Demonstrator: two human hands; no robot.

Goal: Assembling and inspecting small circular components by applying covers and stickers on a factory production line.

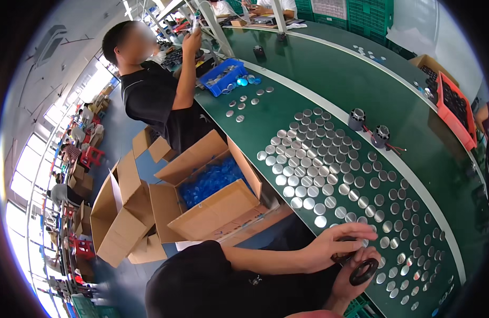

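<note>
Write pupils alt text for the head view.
A person holds black ring-shaped parts in left grip and right grip beside round silver metal discs on a green table; an open brown cardboard box holds blue pieces.

A green bench carries many silver discs and a blue bin.

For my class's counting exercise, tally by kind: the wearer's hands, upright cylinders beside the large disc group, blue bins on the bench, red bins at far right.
Left hand and right hand: 2
Upright cylinders: 2
Blue bin: 1
Red bin: 1
Total: 6
</note>
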